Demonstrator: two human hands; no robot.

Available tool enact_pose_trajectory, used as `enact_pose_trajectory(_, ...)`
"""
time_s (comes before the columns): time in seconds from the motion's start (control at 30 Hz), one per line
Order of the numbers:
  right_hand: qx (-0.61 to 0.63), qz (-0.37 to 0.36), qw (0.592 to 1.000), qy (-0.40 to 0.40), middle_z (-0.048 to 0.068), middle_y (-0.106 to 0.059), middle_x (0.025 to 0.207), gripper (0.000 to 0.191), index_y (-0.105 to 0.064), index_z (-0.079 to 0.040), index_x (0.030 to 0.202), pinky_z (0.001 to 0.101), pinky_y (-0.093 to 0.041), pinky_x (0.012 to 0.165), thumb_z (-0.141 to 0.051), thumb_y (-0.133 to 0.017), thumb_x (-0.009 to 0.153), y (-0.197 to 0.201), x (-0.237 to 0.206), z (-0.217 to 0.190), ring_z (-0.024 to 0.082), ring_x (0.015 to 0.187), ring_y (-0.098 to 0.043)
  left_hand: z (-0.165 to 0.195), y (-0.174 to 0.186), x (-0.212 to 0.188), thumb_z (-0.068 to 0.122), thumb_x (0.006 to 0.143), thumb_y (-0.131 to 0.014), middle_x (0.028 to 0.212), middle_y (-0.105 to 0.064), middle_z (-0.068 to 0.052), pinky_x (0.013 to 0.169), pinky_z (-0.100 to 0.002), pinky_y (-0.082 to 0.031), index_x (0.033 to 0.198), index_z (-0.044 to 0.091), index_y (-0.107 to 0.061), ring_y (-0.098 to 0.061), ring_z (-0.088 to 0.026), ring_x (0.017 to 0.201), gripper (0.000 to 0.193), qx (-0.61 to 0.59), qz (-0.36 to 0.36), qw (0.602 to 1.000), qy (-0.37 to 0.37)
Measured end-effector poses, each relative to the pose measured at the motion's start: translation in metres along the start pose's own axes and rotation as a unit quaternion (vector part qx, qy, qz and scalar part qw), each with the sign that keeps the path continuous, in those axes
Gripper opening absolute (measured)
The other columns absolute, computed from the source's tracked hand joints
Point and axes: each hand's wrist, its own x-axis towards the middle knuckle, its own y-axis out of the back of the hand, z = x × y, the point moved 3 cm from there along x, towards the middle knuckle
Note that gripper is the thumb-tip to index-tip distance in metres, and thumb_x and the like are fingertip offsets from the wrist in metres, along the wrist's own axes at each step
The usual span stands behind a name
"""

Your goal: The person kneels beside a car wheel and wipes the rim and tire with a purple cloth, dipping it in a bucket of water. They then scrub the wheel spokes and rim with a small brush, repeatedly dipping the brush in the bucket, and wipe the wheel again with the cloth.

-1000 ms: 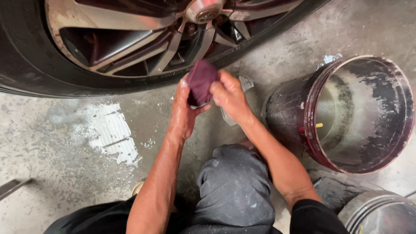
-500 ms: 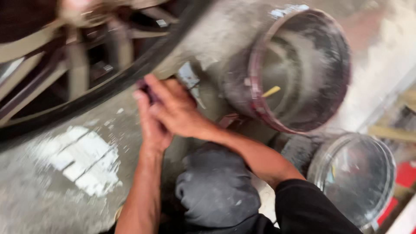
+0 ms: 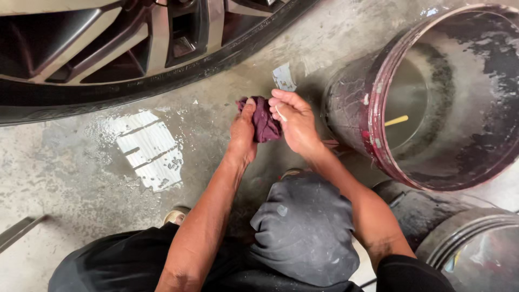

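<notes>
**Rag held at floor level, off the wheel**

While the knee (image 3: 305,232) is bent nearest, a maroon rag (image 3: 263,123) is gripped between the closed left hand (image 3: 242,135) and half-curled right hand (image 3: 294,124). Beyond, wet concrete (image 3: 146,146) and the wheel (image 3: 135,48) are seen; wiping appears unfinished.

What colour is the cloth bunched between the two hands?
Dark maroon, a crumpled cloth gripped by both hands; the head view shows it best.

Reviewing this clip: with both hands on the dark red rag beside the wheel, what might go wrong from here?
The wet patch on the concrete floor lies close to the crouching person's shoe; a slip seems possible. The rag, bunched between the left hand and right hand, hangs low and may pick up floor grit that could scratch the wheel.
</notes>
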Motion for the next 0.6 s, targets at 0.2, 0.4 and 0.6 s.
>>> enact_pose_trajectory(0.2, 0.175, -0.015, 0.984, -0.026, 0.006, -0.071, 0.1, 0.028, -0.067, -0.002, 0.126, 0.0347, -0.057, 0.072, -0.005, -0.065, 0.098, 0.036, -0.019, 0.027, 0.016, 0.085, -0.068, 0.063, -0.066, -0.056, 0.043, 0.101, -0.054, 0.096, -0.075, -0.009, 0.071, -0.038, -0.062, 0.111, 0.004, -0.067, -0.074, -0.019, 0.08, 0.042, 0.104, -0.071, 0.991, -0.04)
enact_pose_trajectory(0.4, 0.092, -0.052, 0.991, -0.085, 0.006, -0.07, 0.113, 0.034, -0.064, -0.003, 0.132, 0.0363, -0.056, 0.088, -0.013, -0.065, 0.099, 0.042, -0.019, 0.02, 0.018, 0.098, -0.067, 0.082, -0.231, -0.131, 0.052, 0.097, -0.062, 0.098, -0.076, -0.009, 0.077, -0.035, -0.059, 0.126, 0.001, -0.064, -0.074, -0.021, 0.088, 0.058, 0.434, -0.209, 0.85, -0.212)
enact_pose_trajectory(0.6, -0.181, -0.051, 0.982, 0.01, 0.01, -0.071, 0.117, 0.027, -0.069, -0.001, 0.131, 0.0368, -0.056, 0.094, -0.007, -0.061, 0.106, 0.042, -0.055, -0.068, 0.018, 0.106, -0.067, 0.101, -0.219, -0.122, 0.046, 0.103, -0.064, 0.128, -0.067, -0.016, 0.095, -0.037, -0.056, 0.132, 0.003, -0.062, -0.068, -0.029, 0.112, 0.052, 0.467, -0.117, 0.759, -0.438)
